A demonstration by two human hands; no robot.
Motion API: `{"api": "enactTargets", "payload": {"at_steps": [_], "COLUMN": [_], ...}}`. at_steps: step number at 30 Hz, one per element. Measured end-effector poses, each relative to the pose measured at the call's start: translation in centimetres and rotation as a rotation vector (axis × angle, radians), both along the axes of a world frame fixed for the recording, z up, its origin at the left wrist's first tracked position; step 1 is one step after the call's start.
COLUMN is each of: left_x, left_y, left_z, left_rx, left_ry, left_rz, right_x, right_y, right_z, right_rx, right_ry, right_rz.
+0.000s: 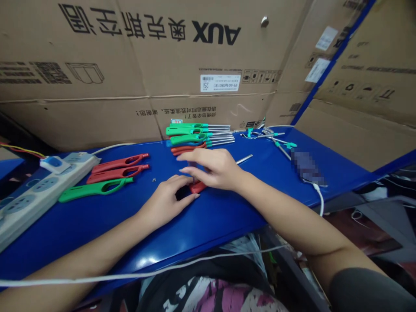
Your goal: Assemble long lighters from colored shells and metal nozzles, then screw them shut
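A red long-nosed lighter [196, 187] lies on the blue tabletop, its metal tube [244, 159] sticking out to the right beyond my right hand. The thumb and fingers of my left hand [167, 195] close around the handle end of this lighter and hold it on the table. Above it, my right hand [217, 169] pinches a slim upright dark tool, apparently a screwdriver [193, 170], whose lower end meets the lighter. My right hand and forearm hide the lighter's middle. Left of my left hand lie tiny screws [154, 180].
Red and green lighter shells [100, 187] lie at left beside a white power strip [48, 186]. Several assembled lighters [190, 138] are piled at the back. Loose metal tubes [281, 147] and a blurred phone [308, 167] lie right. Cardboard [146, 65] walls the table; a white cable [146, 274] crosses in front.
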State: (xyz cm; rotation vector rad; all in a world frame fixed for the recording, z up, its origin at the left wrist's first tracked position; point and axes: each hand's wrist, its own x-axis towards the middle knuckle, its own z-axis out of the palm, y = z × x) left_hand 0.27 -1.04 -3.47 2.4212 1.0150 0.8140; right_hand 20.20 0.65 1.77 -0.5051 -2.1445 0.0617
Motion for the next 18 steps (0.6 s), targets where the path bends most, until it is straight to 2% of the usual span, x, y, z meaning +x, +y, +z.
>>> {"api": "enactTargets", "payload": {"at_steps": [4,6,9,12,18], "left_x": [-0.08,-0.12,-0.09,0.01,0.5], "left_y": [0.04,0.11,0.19,0.22,0.07], "left_z": [-0.01,-0.13,-0.25,-0.23,-0.18], "left_rx": [0.014,0.026,0.021,-0.001,-0.004], "left_ry": [0.0,0.004,0.001,-0.009,-0.018], "left_rz": [-0.003,-0.004,0.009,0.014,0.04], "right_x": [-0.19,-0.24,-0.2,-0.12,-0.16], "right_y": [-0.04,0.06,0.15,0.09,0.16], "right_z": [0.1,0.2,0.37,0.41,-0.03], "right_rx": [-0.205,-0.222,-0.125,-0.036,0.09], "right_ry": [0.034,0.069,0.07,-0.022,-0.105], "right_rz": [0.118,0.141,0.114,0.065,-0.094]}}
